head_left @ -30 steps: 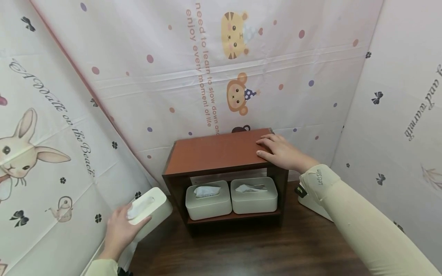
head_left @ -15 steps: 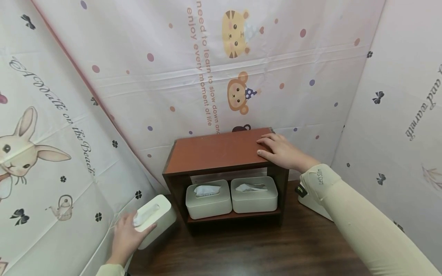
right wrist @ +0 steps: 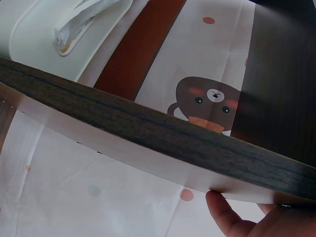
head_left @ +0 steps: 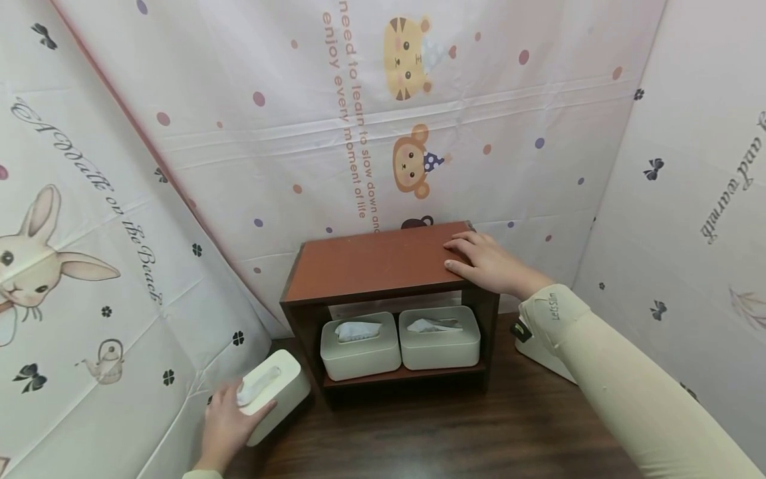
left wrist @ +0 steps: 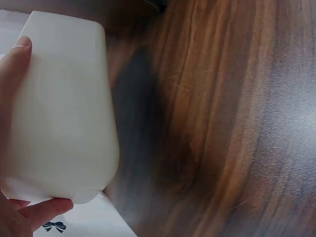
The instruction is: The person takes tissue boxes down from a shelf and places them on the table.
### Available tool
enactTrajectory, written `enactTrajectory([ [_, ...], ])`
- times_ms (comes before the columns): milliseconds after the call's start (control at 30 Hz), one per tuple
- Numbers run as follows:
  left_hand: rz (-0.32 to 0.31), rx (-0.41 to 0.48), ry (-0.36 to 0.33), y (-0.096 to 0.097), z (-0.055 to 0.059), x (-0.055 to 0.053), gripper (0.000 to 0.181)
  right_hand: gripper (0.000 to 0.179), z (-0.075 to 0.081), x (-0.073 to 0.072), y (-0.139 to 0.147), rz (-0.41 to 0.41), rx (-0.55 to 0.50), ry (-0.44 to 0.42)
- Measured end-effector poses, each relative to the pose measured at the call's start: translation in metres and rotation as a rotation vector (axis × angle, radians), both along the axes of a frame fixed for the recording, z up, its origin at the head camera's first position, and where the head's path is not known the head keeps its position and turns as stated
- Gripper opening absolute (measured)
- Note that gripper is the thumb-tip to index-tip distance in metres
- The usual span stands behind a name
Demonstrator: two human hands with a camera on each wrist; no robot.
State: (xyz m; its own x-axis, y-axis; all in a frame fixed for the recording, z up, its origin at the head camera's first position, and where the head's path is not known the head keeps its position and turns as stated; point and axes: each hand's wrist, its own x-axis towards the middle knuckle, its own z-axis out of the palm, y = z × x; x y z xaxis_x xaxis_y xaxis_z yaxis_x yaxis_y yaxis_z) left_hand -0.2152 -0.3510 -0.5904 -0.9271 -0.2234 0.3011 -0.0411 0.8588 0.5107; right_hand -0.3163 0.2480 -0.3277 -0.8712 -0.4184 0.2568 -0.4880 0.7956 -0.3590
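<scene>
My left hand (head_left: pixel 227 422) grips a white tissue box (head_left: pixel 281 392) across its width, thumb on the near side. The box is tilted, low over the table left of a small brown shelf (head_left: pixel 383 263), with tissue showing in its top slot. In the left wrist view the box's smooth side (left wrist: pixel 64 108) faces the camera and a dark shadow falls beside it. My right hand (head_left: pixel 487 263) rests on the right end of the shelf's top, fingers spread loosely. Inside the shelf, a left tissue box (head_left: pixel 361 362) and a right tissue box (head_left: pixel 441 352) stand side by side.
Another white box (head_left: pixel 544 359) sits right of the shelf, partly hidden by my right sleeve (head_left: pixel 622 399). Dark wood table (head_left: pixel 431 432) spreads in front. Printed cloth walls (head_left: pixel 269 153) close in the back and both sides.
My left hand has carried the tissue box down and slightly right, closer to the table and the shelf's left side. The right hand stays where it was on the shelf top.
</scene>
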Motion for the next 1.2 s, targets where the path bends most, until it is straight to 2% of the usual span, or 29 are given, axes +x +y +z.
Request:
enactTrajectory([
  [333,0.014,0.029,0.022,0.002,-0.02,0.005,0.108,0.062,0.001,0.001,-0.002,-0.002,0.002,-0.009],
  [533,0.058,0.043,-0.023,0.004,-0.03,0.008,0.109,0.064,0.0,0.001,-0.002,-0.001,0.012,-0.005],
  [800,0.079,0.063,-0.09,0.006,-0.035,0.008,0.115,0.063,-0.001,0.0,-0.001,-0.001,0.004,0.002],
  [1200,0.041,0.045,-0.061,0.002,-0.043,0.007,0.114,0.063,0.001,0.002,-0.002,0.002,0.004,-0.012],
])
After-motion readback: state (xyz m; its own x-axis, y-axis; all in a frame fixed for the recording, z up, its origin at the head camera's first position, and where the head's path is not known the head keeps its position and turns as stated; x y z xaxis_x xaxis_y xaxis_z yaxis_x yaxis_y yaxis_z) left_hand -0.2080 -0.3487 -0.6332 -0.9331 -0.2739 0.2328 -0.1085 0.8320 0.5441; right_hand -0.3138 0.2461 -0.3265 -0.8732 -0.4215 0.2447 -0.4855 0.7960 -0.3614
